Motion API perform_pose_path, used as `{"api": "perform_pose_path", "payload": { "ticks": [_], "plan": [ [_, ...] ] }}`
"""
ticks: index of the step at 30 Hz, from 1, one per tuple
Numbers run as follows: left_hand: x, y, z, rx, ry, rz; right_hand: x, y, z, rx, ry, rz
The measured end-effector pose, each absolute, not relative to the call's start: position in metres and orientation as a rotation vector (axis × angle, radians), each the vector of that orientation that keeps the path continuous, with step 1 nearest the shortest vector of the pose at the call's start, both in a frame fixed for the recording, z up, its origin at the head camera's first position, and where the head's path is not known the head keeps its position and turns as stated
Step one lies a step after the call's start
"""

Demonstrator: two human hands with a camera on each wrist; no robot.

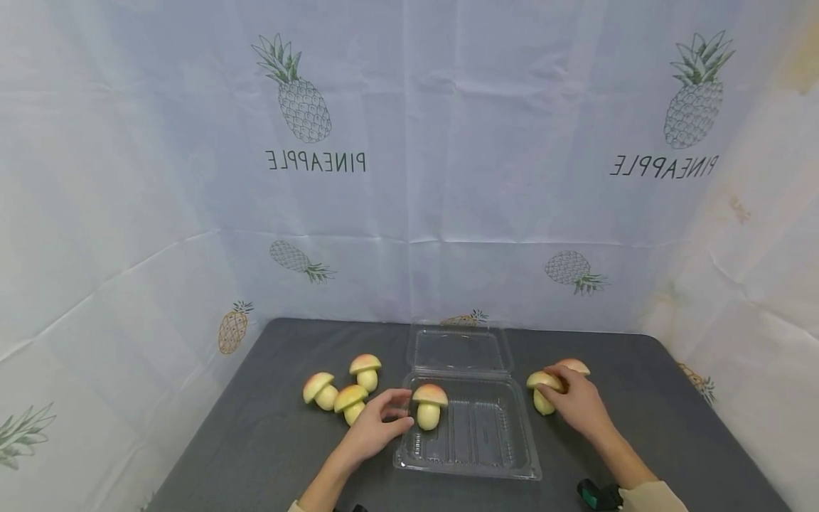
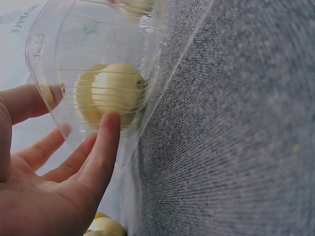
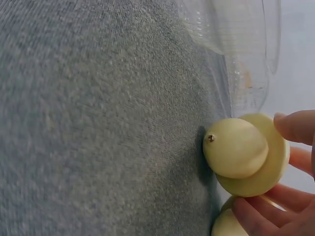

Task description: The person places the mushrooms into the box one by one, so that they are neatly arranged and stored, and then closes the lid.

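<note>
A clear plastic clamshell box (image 1: 476, 427) lies with its lid spread back. Inside, at the left, is a pale yellow mushroom (image 1: 429, 409) with a reddish cap, also visible through the box wall as a mushroom (image 2: 115, 88). My left hand (image 1: 377, 427) is at the box's left edge, fingers spread and loosely bent beside the wall, holding nothing. To the right of the box, my right hand (image 1: 576, 398) pinches the cap of another mushroom (image 1: 542, 391) between thumb and fingers. The right wrist view shows this mushroom (image 3: 236, 147) stem-end on, close to the table.
Three mushrooms sit left of the box: one at the back (image 1: 365, 371), one at the far left (image 1: 320, 390) and one by my left hand (image 1: 350, 403). Another mushroom (image 1: 574, 365) lies behind my right hand. Pineapple-print curtains (image 1: 448, 199) surround the dark grey table (image 1: 256, 441).
</note>
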State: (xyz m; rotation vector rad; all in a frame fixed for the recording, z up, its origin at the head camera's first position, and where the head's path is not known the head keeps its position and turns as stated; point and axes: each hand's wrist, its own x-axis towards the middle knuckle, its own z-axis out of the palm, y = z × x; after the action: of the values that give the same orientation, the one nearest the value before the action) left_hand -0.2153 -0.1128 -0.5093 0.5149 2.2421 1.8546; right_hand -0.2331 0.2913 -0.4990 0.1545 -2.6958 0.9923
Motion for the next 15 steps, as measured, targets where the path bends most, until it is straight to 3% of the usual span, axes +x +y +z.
{"api": "perform_pose_path", "payload": {
  "ticks": [15],
  "plan": [
    [-0.2156,-0.1139,-0.5101,0.524,2.241,1.847,-0.2298,0.2830,-0.4990,0.075,-2.689,1.106]
  ]
}}
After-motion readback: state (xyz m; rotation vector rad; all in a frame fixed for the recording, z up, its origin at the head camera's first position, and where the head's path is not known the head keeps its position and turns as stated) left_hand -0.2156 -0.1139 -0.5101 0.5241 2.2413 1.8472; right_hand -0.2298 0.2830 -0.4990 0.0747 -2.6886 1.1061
